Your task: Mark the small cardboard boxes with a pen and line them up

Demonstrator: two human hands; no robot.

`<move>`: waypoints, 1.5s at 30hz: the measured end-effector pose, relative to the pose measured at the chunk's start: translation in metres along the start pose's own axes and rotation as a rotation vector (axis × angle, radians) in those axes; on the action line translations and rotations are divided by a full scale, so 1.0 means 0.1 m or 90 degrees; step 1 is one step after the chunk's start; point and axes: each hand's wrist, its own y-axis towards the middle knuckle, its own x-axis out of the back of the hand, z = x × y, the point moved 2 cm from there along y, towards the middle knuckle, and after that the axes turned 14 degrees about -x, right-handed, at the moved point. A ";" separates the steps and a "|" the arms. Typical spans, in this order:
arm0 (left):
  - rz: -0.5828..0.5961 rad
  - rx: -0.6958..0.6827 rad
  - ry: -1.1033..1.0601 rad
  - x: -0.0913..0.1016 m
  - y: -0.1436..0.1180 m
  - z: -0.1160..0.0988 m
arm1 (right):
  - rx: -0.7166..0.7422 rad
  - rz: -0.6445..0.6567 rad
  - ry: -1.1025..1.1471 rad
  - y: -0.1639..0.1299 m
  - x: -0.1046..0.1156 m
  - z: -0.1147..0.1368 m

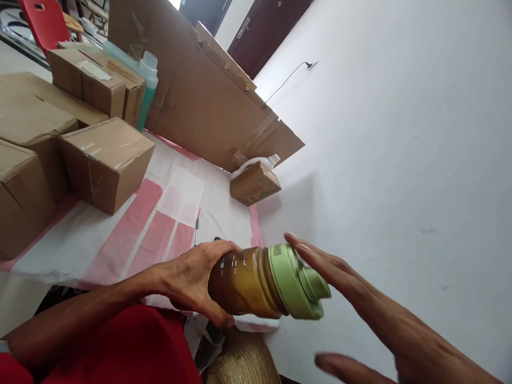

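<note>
Left hand: the left hand (196, 277) is wrapped around the body of a bottle (256, 282), fingers clamped on it, holding it tipped on its side above the lap.
Right hand: the right hand (360, 298) is spread flat with fingers apart, fingertips just beside the green cap (298, 282); whether they touch it cannot be told.
Bottle: amber-brown liquid inside, pale markings on the side, cap pointing toward the right hand.
Surface behind: a white and pink sheet (160, 224) is spread out, with a pen (197, 232) lying on it.
Boxes: taped cardboard boxes (104, 160) stand at the left, a small box (255, 184) lies near the wall, and a large flattened cardboard sheet (204, 96) leans behind.
Other items: a jug of green liquid (148, 85) stands between the boxes and the cardboard sheet; a red chair (44, 21) is far back.
</note>
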 end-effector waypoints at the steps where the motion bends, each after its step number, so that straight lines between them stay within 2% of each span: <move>1: -0.010 0.007 -0.005 0.01 0.00 0.02 | 0.016 -0.003 0.006 0.09 -0.01 0.02; 3: -0.029 0.018 -0.006 0.03 0.02 0.04 | -0.020 -0.036 0.044 0.25 -0.02 0.01; 6: -0.053 0.018 0.020 0.10 0.05 0.05 | -0.097 -0.091 0.144 0.41 0.03 -0.14; 9: -0.071 0.026 0.031 0.17 0.08 0.09 | -0.104 -0.142 0.228 0.46 0.10 -0.28; 14: -0.074 0.050 0.011 0.22 0.11 0.18 | 0.019 -0.003 0.155 0.58 -0.04 -0.16; 15: -0.071 0.054 0.008 0.21 0.12 0.19 | 0.019 -0.004 0.158 0.61 -0.07 -0.15; 17: -0.065 0.058 0.006 0.20 0.13 0.19 | -0.044 -0.022 0.174 0.65 -0.12 -0.19; 19: -0.065 0.062 0.008 0.19 0.14 0.20 | -0.125 -0.064 0.195 0.65 -0.13 -0.31; 21: -0.067 0.065 0.020 0.19 0.15 0.21 | -0.168 -0.121 0.230 0.59 -0.10 -0.45; 23: -0.062 0.065 0.034 0.18 0.16 0.23 | -0.131 -0.123 0.256 0.51 -0.09 -0.52; 25: -0.041 0.061 0.038 0.15 0.18 0.24 | -0.060 -0.053 0.234 0.46 -0.13 -0.50; 27: -0.008 0.063 0.022 0.09 0.22 0.25 | 0.008 0.012 0.212 0.44 -0.21 -0.42; 28: 0.009 0.063 0.016 0.06 0.24 0.25 | 0.016 0.015 0.214 0.43 -0.26 -0.39; 30: 0.024 0.055 0.021 -0.02 0.30 0.25 | -0.031 -0.041 0.231 0.42 -0.33 -0.36; 34: 0.014 0.011 0.062 -0.17 0.44 0.28 | -0.205 -0.174 0.243 0.23 -0.37 -0.48; 36: 0.034 0.007 0.070 -0.25 0.53 0.31 | -0.222 -0.192 0.297 0.05 -0.35 -0.58; 38: 0.072 0.019 0.075 -0.33 0.60 0.34 | -0.188 -0.144 0.344 -0.14 -0.36 -0.66; 41: 0.153 0.024 0.060 -0.50 0.69 0.38 | -0.123 -0.051 0.340 -0.36 -0.48 -0.76; 42: 0.176 0.019 0.047 -0.57 0.71 0.39 | -0.129 -0.064 0.336 -0.42 -0.53 -0.79; 45: 0.212 0.003 0.024 -0.85 0.76 0.44 | -0.226 -0.209 0.324 -0.62 -0.69 -0.88</move>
